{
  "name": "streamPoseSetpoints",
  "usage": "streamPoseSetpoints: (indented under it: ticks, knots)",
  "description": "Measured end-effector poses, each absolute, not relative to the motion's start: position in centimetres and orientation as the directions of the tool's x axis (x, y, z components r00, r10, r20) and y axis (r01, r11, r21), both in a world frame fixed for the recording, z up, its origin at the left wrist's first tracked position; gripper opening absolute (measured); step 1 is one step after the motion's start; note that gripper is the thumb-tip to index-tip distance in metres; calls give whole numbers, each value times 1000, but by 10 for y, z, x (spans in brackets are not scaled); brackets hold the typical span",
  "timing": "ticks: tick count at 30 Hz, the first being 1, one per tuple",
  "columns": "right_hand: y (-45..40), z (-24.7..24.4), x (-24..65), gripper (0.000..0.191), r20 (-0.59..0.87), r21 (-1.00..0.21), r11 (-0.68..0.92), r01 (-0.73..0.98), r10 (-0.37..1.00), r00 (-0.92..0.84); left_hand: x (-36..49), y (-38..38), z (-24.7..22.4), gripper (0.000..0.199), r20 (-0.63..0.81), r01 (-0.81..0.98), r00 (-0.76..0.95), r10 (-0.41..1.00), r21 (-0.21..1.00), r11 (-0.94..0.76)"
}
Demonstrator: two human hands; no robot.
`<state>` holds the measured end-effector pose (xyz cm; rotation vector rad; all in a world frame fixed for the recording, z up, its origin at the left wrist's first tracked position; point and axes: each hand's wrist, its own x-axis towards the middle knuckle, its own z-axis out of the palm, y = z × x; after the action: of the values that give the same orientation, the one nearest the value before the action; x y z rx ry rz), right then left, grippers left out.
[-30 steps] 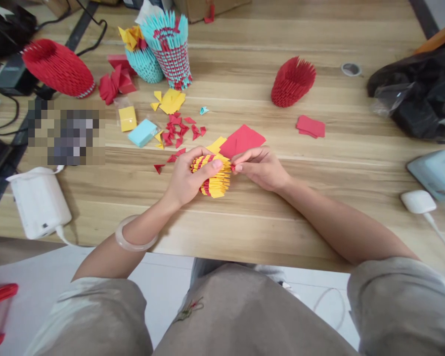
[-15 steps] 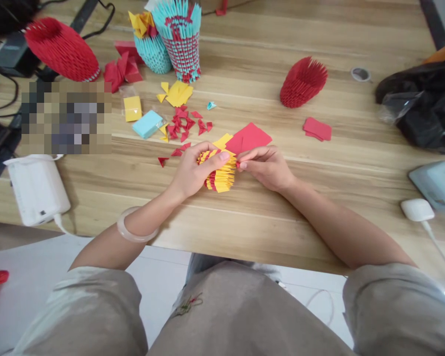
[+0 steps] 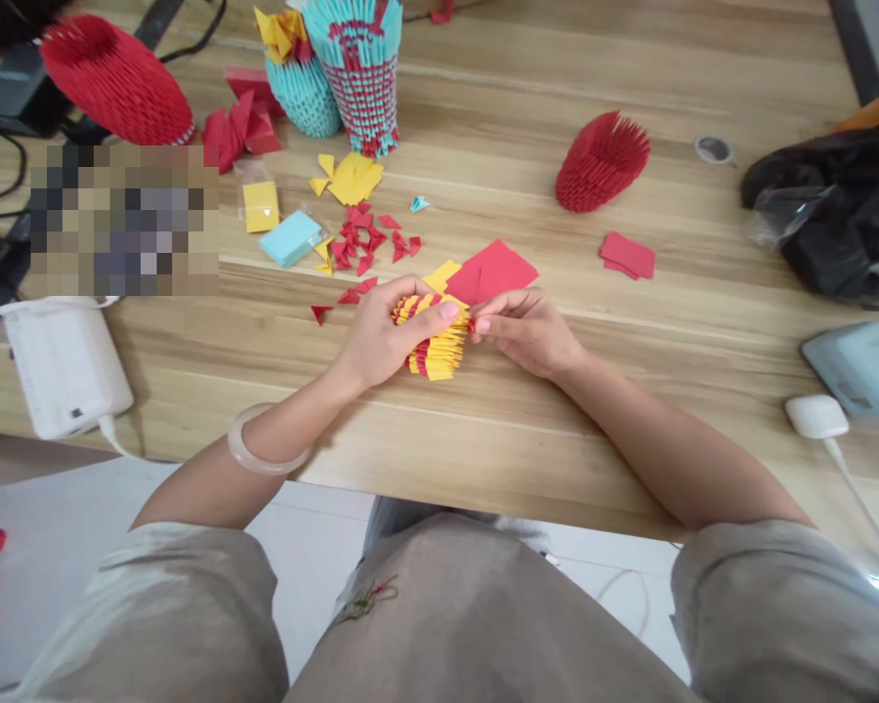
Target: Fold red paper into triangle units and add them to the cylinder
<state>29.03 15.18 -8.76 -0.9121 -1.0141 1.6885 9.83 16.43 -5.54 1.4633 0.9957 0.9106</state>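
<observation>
My left hand is wrapped round a yellow and red folded-paper model, its thumb across the top and its spiky edge facing right. At that edge my right hand pinches a small red folded paper piece, mostly covered by the fingertips. Beyond the hands lie flat red paper sheets and some yellow paper strips. Loose red folded triangles are scattered to the upper left of my hands.
Farther back stand a blue and red paper vase, a blue paper model and two red ones, the nearer-right one alone. Paper packs lie left. A white power bank, a charger and a black bag flank the work.
The camera view has shifted slightly. Both hands keep their grip, and the small red piece remains at the model's spiky edge.
</observation>
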Motion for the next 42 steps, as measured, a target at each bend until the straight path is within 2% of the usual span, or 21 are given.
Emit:
streamPoseSetpoints:
  ticks: [6,16,22,26,30,33,42]
  knots:
    - [151,-88,290,23,-154,-897,-253,-362,947,-281,98,165,-54,30,31,125,357,933,989,-80]
    - [149,-96,286,23,-62,-964,-100,-248,986,-157,98,166,-57,29,32,139,366,930,986,-89]
    - [141,-90,280,20,-20,-984,-27,-175,999,-40,102,167,-67,32,-4,9,345,938,1000,1]
    - [139,-89,277,20,-22,-967,-24,-255,1000,-10,105,166,-70,33,-58,-75,315,947,994,86]
    - [145,-94,278,21,-49,-910,-81,-406,995,-87,108,166,-67,38,-118,-159,270,956,973,165]
    - [149,-94,280,22,-75,-870,-126,-477,989,-125,108,167,-65,39,-120,-169,238,964,972,163]
    - [151,-92,280,28,-108,-868,-158,-470,985,-131,109,167,-66,37,-119,-191,200,973,969,157]
